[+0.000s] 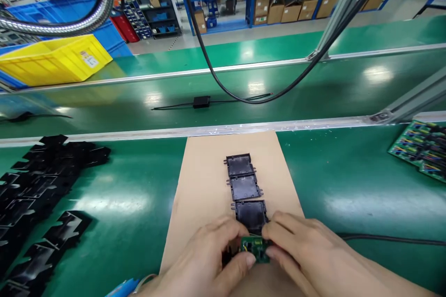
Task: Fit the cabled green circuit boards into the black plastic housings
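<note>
Between my hands is a small green circuit board (256, 246) with components on it, over the near part of a cardboard sheet (200, 176). My left hand (214, 253) pinches its left side between thumb and fingers. At the opposite end, the closed fingertips of my right hand (301, 246) grip the board. Something dark shows under my left fingers, but I cannot make out what it is. Just beyond my fingers lies a shallow black plastic housing (250, 213), in a column with a second housing (244, 187) and a third housing (239, 165).
Black plastic parts (38, 190) cover the left of the green bench. Several wired circuit boards (427, 148) lie at far right. A black cable (393, 240) runs along the right side. Behind the metal rail (146, 133) sits a small black box with leads (201, 101). A yellow bin (59, 60) stands back left.
</note>
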The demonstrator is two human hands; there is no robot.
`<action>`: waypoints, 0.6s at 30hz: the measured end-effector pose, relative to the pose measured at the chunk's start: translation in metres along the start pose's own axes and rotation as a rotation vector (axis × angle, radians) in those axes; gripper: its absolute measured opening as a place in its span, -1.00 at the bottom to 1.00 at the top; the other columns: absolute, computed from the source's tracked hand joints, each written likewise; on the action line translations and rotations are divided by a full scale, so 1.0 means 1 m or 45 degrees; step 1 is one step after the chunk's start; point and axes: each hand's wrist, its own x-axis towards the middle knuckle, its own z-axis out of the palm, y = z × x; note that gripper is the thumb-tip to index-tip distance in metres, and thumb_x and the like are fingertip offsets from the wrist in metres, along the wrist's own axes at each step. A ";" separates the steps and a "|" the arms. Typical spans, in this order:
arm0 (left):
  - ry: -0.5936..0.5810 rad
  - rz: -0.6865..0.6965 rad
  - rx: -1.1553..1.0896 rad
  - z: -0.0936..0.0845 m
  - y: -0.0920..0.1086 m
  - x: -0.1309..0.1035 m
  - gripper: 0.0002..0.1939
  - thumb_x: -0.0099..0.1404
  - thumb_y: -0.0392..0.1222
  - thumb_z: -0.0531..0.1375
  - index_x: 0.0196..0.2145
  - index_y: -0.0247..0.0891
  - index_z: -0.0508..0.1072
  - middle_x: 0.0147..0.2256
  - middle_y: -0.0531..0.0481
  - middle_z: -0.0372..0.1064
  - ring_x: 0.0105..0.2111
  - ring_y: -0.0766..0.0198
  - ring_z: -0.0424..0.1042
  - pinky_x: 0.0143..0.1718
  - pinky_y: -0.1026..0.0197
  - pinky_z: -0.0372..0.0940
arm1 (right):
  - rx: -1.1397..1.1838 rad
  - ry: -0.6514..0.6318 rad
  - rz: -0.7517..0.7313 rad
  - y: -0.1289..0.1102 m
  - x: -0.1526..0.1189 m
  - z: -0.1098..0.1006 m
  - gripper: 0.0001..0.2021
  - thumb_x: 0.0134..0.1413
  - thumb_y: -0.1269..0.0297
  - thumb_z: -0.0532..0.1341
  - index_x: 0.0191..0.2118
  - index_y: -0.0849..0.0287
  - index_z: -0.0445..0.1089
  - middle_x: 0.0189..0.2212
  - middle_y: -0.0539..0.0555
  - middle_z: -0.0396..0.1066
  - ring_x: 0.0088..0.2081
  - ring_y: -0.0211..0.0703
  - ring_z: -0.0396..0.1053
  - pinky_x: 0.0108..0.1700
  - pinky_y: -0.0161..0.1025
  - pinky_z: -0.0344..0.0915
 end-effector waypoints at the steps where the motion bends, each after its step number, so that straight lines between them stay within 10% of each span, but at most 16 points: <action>1: 0.052 0.036 0.034 0.000 0.000 0.000 -0.90 0.29 -0.19 0.12 -0.21 -0.15 0.38 -0.27 0.06 0.40 -0.31 0.26 0.37 -0.33 0.27 0.22 | 0.023 -0.001 0.010 0.000 0.000 -0.001 -0.81 0.12 0.49 0.08 -0.21 0.08 0.30 -0.28 0.03 0.37 -0.29 -0.12 0.37 -0.29 -0.19 0.31; 9: -0.137 -0.077 -0.129 0.012 -0.014 -0.009 -0.80 0.20 -0.19 0.22 -0.18 -0.15 0.40 -0.41 0.13 0.39 -0.47 0.34 0.35 -0.53 0.36 0.15 | 0.066 -0.075 0.042 -0.007 -0.008 0.004 -0.81 0.08 0.52 0.10 -0.26 0.07 0.30 -0.36 0.00 0.42 -0.33 -0.13 0.41 -0.33 -0.26 0.30; 18: 0.219 -0.022 0.059 -0.012 -0.018 0.005 -0.78 0.23 -0.23 0.17 -0.13 -0.12 0.39 -0.28 0.07 0.40 -0.36 0.28 0.37 -0.41 0.29 0.29 | -0.213 0.112 -0.040 0.013 0.026 -0.008 -0.82 0.26 0.41 -0.02 -0.29 0.11 0.29 -0.37 0.03 0.29 -0.37 -0.13 0.31 -0.38 -0.20 0.15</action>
